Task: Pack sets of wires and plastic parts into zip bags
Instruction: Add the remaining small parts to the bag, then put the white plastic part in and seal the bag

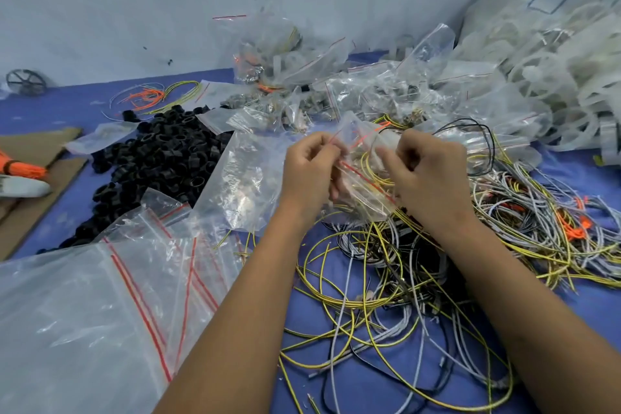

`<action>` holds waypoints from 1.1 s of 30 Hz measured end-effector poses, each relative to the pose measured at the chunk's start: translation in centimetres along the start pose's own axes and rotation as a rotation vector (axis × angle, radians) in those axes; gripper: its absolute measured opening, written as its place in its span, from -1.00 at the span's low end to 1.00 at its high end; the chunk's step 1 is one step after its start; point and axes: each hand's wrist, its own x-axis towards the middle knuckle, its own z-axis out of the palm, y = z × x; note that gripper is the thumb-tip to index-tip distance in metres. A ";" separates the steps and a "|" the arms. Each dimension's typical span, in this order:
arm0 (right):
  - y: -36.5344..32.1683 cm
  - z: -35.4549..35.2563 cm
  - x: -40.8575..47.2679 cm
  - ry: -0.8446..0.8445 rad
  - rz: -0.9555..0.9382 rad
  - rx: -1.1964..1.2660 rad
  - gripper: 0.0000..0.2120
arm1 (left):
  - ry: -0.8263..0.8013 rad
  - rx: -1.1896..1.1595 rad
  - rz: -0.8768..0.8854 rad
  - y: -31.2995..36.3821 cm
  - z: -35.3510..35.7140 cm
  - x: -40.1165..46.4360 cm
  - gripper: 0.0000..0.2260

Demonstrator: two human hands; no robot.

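Left hand [311, 168] fingers curled, pinching red-striped mouth of zip bag [361, 171]. Right hand [426, 171] fingers curled on bag's opposite edge. Bag, yellow wire inside, held above wire tangle [403, 279] on blue table [84, 104].

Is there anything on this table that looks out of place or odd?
One thing: a black spoked wheel lies alone at the far left by the wall, apart from the black plastic rings. Both hands hold a zip bag normally.

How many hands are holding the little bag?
2. The left hand pinches the zip bag on its left side; the right hand grips its right.
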 end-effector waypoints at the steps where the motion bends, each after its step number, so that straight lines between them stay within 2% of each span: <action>1: 0.2 -0.2 0.1 0.020 0.022 -0.035 -0.63 | 0.023 -0.044 0.016 0.2 -0.5 0.1 -0.89; 3: 0.4 -0.4 0.2 0.041 0.064 -0.080 -0.72 | 0.063 -0.115 0.061 0.4 -1.2 0.4 -0.90; 5: 0.4 -0.3 0.2 0.053 0.092 -0.076 -0.73 | 0.062 -0.085 0.120 0.5 -1.1 0.3 -0.95; 10: -0.1 -0.1 0.1 -0.020 0.042 0.010 -0.59 | 0.140 0.329 0.288 -0.2 2.3 -0.7 -0.54; 14: -0.5 -0.1 -0.2 -0.061 0.025 0.019 -0.63 | 0.255 0.506 0.389 -0.8 3.1 -1.0 -0.65; 16: -0.5 -0.3 -0.1 -0.051 0.042 0.056 -0.64 | 0.240 0.556 0.436 -0.8 2.9 -0.9 -0.64; 18: -0.8 -0.4 -0.1 -0.067 0.018 0.098 -0.68 | 0.195 0.564 0.436 -0.8 3.1 -0.8 -0.60; 21: -1.2 -0.3 -0.3 -0.105 -0.053 0.103 -0.68 | 0.215 0.536 0.353 -0.8 3.2 -0.8 -0.60; 23: -1.0 -0.2 -0.2 -0.108 -0.036 0.089 -0.63 | 0.194 0.466 0.353 -0.7 3.0 -0.8 -0.69; 27: -0.4 -0.5 0.1 -0.048 0.056 0.035 -0.61 | 0.046 0.384 0.445 -0.4 1.7 -0.7 -0.84; 30: -0.2 -0.6 0.1 -0.012 0.086 -0.004 -0.66 | 0.099 0.368 0.450 -0.8 0.8 -0.5 -0.88; 33: -0.5 -0.8 0.1 0.000 0.061 -0.003 -0.70 | 0.172 0.298 0.313 -1.3 0.3 -0.2 -0.89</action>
